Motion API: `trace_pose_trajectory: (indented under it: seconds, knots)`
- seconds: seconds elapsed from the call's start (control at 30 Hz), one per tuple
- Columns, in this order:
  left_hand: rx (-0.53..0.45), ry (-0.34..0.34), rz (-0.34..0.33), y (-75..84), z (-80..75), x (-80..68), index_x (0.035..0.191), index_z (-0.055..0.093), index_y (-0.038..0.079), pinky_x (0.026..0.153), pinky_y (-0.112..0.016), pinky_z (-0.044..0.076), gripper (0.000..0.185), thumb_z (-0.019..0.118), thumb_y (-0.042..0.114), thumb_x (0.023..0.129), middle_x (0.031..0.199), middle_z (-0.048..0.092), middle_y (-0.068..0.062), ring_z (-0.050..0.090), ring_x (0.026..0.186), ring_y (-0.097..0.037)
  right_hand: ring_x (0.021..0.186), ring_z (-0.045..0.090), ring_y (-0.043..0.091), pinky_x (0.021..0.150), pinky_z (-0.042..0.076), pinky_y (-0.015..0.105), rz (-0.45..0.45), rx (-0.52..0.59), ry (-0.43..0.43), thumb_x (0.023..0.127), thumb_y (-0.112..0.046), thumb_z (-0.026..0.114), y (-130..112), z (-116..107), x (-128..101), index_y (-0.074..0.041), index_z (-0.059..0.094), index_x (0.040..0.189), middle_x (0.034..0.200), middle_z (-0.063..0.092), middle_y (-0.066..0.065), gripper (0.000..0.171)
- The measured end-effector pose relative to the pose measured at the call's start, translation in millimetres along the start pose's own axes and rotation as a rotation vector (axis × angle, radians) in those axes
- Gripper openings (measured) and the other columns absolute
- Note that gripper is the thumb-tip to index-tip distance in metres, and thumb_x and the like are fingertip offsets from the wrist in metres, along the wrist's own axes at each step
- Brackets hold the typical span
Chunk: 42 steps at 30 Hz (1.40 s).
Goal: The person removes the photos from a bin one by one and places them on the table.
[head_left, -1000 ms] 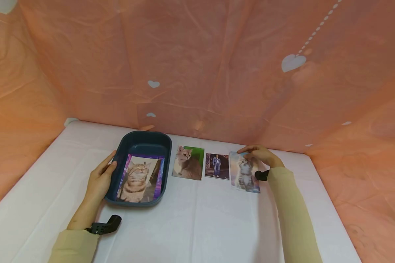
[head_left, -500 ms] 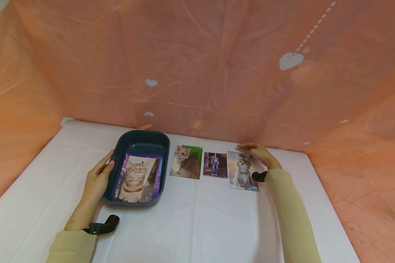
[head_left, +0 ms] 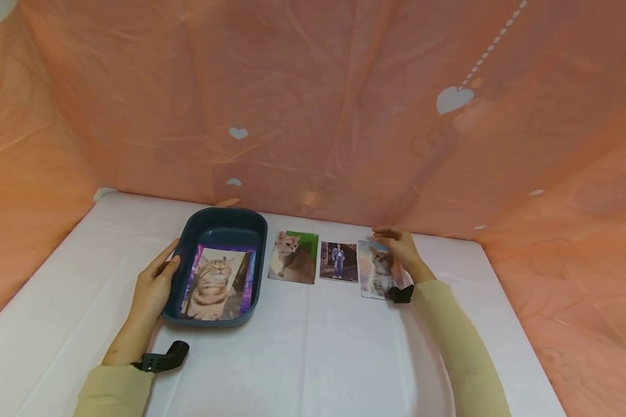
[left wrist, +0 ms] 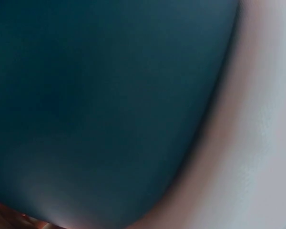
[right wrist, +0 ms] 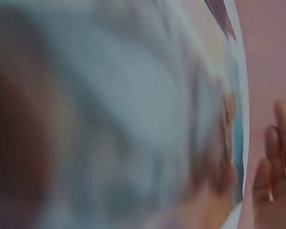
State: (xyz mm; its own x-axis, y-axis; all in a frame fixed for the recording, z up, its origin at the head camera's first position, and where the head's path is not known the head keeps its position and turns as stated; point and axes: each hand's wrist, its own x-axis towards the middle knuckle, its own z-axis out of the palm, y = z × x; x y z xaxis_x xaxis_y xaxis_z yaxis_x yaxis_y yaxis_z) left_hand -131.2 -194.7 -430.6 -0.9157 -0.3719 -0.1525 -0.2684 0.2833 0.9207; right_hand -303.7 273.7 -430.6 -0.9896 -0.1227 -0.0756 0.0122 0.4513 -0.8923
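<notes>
The right hand (head_left: 403,253) is pinching a glossy kitten photo (head_left: 377,270) — left hand (head_left: 153,288), fingers straight, is resting against the smooth rounded tray (head_left: 220,223).

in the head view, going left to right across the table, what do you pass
left hand → blue tray holding a cat photo → cat photo on green → photo of a person → kitten photo → right hand

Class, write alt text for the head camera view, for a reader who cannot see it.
A person's right hand lifts the right edge of a kitten photo on a white table, while the left hand rests against a dark blue tray holding a cat photo. Two more photos lie between them.
</notes>
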Motion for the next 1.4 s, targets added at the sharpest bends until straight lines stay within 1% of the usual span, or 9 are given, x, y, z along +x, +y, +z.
trace_pose_trajectory:
  seconds: [0.13,0.3,0.4,0.53,0.63,0.7,0.87,1.13,1.4]
  knots:
    - [-0.011,0.002,-0.001,-1.3,0.1,0.5,0.150,0.033,0.024,0.104,-0.043,0.032,0.049,0.038,0.039,0.103,0.142,0.046,-0.023,0.041,0.128,-0.031,0.088,0.059,0.004,0.082,0.050,0.033,-0.060,0.050,0.079,0.089,-0.002,0.061,-18,16,-13,0.009,0.063,0.117,0.111,0.064,0.030,0.030]
    - [-0.036,0.000,0.005,-1.8,-1.0,1.4,0.149,0.033,0.023,0.110,-0.050,0.028,0.049,0.039,0.037,0.103,0.144,0.043,-0.023,0.036,0.133,-0.033,0.075,0.060,0.002,0.061,0.048,0.024,-0.155,0.085,0.115,0.088,0.006,0.059,-48,36,-33,0.016,0.063,0.108,0.098,0.066,0.029,0.023]
    - [-0.042,-0.003,0.004,-1.7,-0.6,2.0,0.149,0.033,0.023,0.109,-0.049,0.028,0.050,0.039,0.038,0.102,0.144,0.044,-0.023,0.037,0.133,-0.032,0.071,0.060,0.002,0.062,0.050,0.025,-0.175,0.103,0.103,0.088,0.006,0.058,-57,44,-38,0.016,0.064,0.106,0.094,0.069,0.021,0.021]
    - [-0.031,-0.006,0.004,-2.4,-0.1,2.5,0.149,0.033,0.026,0.103,-0.040,0.034,0.050,0.038,0.040,0.102,0.142,0.047,-0.022,0.041,0.128,-0.029,0.072,0.062,0.009,0.071,0.051,0.024,-0.213,0.131,0.088,0.088,0.003,0.061,-49,56,-30,0.012,0.066,0.104,0.088,0.069,0.009,0.019]
    - [-0.022,-0.005,0.007,-3.2,-0.1,2.7,0.149,0.033,0.028,0.096,-0.031,0.036,0.049,0.039,0.040,0.102,0.140,0.049,-0.022,0.044,0.123,-0.025,0.074,0.062,0.019,0.069,0.048,0.021,-0.244,0.131,0.071,0.088,-0.001,0.063,-43,65,-25,0.009,0.068,0.103,0.086,0.069,0.005,0.018]
    - [-0.017,-0.001,0.008,-3.3,-0.2,2.7,0.149,0.034,0.028,0.093,-0.027,0.037,0.049,0.039,0.041,0.102,0.139,0.050,-0.021,0.046,0.118,-0.020,0.075,0.062,0.026,0.071,0.049,0.025,-0.247,0.120,0.046,0.089,-0.003,0.064,-48,70,-27,0.007,0.068,0.103,0.086,0.068,0.003,0.018]
    - [-0.015,0.005,0.007,-3.1,-0.1,2.3,0.148,0.035,0.029,0.089,-0.023,0.036,0.049,0.040,0.041,0.102,0.137,0.052,-0.021,0.047,0.111,-0.013,0.081,0.060,0.037,0.075,0.050,0.038,-0.272,0.080,-0.007,0.090,-0.003,0.062,-59,81,-31,0.006,0.069,0.103,0.090,0.068,0.012,0.017]
    - [-0.039,-0.003,0.004,-2.2,-0.2,1.8,0.149,0.033,0.027,0.103,-0.042,0.033,0.049,0.038,0.040,0.102,0.141,0.048,-0.022,0.042,0.126,-0.028,0.091,0.059,0.038,0.076,0.047,0.030,-0.367,0.042,-0.101,0.091,-0.003,0.062,-73,97,-33,0.010,0.067,0.103,0.099,0.065,0.028,0.018]
    - [-0.009,0.012,0.016,-3.5,0.2,2.5,0.148,0.036,0.026,0.088,-0.024,0.036,0.048,0.039,0.039,0.102,0.134,0.053,-0.022,0.047,0.106,-0.011,0.087,0.061,0.036,0.072,0.050,0.030,-0.379,0.075,-0.159,0.090,-0.003,0.062,-85,114,-36,0.012,0.065,0.102,0.097,0.065,0.024,0.020]
